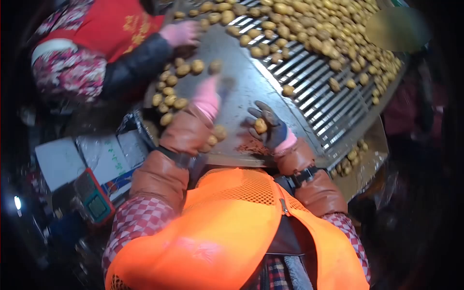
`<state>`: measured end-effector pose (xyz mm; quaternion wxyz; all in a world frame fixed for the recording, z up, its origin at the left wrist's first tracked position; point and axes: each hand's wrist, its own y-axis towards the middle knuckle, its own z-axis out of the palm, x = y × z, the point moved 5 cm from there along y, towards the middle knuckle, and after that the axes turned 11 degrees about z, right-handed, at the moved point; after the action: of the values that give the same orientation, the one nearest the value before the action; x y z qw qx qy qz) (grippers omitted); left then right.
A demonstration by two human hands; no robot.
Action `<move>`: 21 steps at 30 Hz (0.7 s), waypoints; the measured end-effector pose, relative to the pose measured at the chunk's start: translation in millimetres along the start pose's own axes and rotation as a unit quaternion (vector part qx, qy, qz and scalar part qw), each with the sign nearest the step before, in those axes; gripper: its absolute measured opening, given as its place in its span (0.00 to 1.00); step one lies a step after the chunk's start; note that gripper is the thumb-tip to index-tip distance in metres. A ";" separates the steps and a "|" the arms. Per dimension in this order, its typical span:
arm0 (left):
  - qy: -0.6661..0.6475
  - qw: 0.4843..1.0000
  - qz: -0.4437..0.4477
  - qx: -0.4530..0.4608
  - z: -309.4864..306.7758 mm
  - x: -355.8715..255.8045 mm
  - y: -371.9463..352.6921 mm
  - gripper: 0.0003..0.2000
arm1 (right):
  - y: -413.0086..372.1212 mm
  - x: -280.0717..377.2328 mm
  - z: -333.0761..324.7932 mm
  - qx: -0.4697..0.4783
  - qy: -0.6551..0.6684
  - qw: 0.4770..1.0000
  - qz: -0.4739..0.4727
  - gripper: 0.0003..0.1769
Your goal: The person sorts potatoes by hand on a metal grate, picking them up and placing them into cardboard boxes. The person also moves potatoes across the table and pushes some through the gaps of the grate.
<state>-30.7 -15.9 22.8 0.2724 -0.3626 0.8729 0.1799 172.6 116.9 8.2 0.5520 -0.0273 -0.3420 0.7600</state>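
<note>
Orange vest [227, 227]; right hand [273, 131] grips a potato [261, 125]; table [241, 82] holds potatoes [314, 29].

My gloved right hand [271, 131] around a potato [261, 125], my left hand [207, 99] over the metal counter [241, 92], near loose potatoes [169, 92].

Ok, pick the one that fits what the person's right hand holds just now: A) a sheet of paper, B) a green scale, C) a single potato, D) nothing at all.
C: the right hand, in a dark glove, curls its fingers around a potato above the metal table.
</note>
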 end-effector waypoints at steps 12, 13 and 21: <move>0.251 0.943 0.011 0.218 79.0 0.6 -43.7 0.35 | -98.2 68.8 -44.9 -0.005 -0.107 0.941 -0.320 0.54; 0.259 0.940 0.031 0.221 83.4 -6.4 -51.0 0.35 | -107.1 70.2 -50.9 -0.016 -0.105 0.938 -0.331 0.54; 0.301 0.907 0.065 0.287 91.8 -16.2 -58.2 0.34 | -157.4 39.6 -111.8 -0.091 0.091 0.930 -0.346 0.38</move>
<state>53.1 0.6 -46.4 0.0769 -0.2482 0.9489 -0.1789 333.1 230.2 22.6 0.8044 -0.0269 -0.3461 0.4821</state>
